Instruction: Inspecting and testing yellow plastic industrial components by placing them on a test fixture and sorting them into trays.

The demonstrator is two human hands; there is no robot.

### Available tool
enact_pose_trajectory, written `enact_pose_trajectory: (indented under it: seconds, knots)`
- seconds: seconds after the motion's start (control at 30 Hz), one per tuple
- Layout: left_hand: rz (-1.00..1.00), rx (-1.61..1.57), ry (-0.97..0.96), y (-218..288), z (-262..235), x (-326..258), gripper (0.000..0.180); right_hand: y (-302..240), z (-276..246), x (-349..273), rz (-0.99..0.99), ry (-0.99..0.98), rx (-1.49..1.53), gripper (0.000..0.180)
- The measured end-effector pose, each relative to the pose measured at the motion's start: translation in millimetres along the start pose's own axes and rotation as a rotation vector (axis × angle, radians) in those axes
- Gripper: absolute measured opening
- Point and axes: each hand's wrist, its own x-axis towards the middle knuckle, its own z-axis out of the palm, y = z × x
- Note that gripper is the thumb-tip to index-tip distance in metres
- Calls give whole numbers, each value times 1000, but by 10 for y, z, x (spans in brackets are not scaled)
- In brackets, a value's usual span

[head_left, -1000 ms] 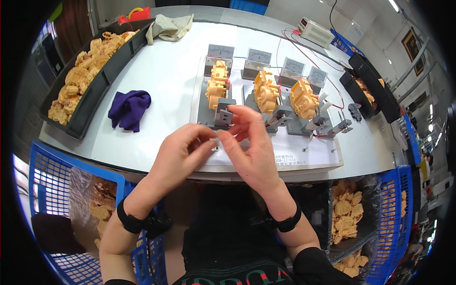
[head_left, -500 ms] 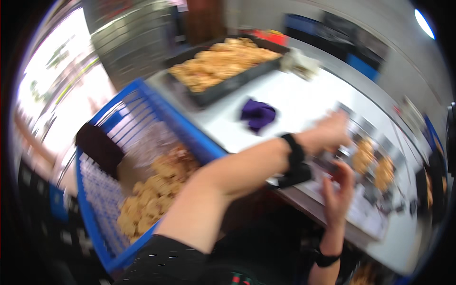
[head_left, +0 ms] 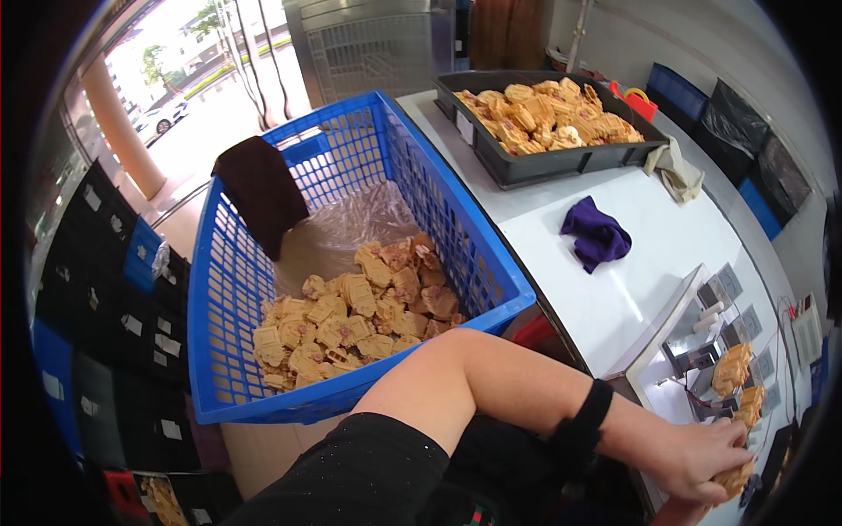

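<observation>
My left hand (head_left: 697, 458) reaches to the lower right, its fingers bent over a tan moulded plastic piece (head_left: 733, 482) at the fixture board (head_left: 649, 373). Just beyond its fingers, more tan pieces (head_left: 732, 368) sit in a row on the board among small grey blocks and wires. Only a sliver of my right hand (head_left: 680, 512) shows under the left one at the lower edge, its fingers hidden. A black band wraps my left wrist.
A blue plastic basket (head_left: 504, 316) beside my left arm holds a heap of tan pieces, with a dark brown sheet over its rim. On the white table (head_left: 553, 302) lie a purple cloth (head_left: 596, 234), a pale glove-like cloth (head_left: 675, 173) and a black tray (head_left: 526, 168) of tan pieces.
The view has swung, so basket, tray and board sit differently in it. My left hand has moved along the board to the tan pieces; my right hand has mostly dropped out of sight.
</observation>
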Motion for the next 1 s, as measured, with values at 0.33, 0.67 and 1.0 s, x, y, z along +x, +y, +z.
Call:
enact_pose_trajectory:
  seconds: [0.33, 0.67, 1.0]
  knots:
    - [-167, 202, 143, -133, -1361, -695, 34, -1236, 336, -2171, 665, 240, -944, 52]
    - [-425, 235, 82, -418, -1438, -749, 18, -2148, -1615, -4936, 762, 692, -1066, 29]
    - [-363, 350, 25, -430, -1337, -796, 16, -2666, 2296, -1025, -399, -59, -1040, 17]
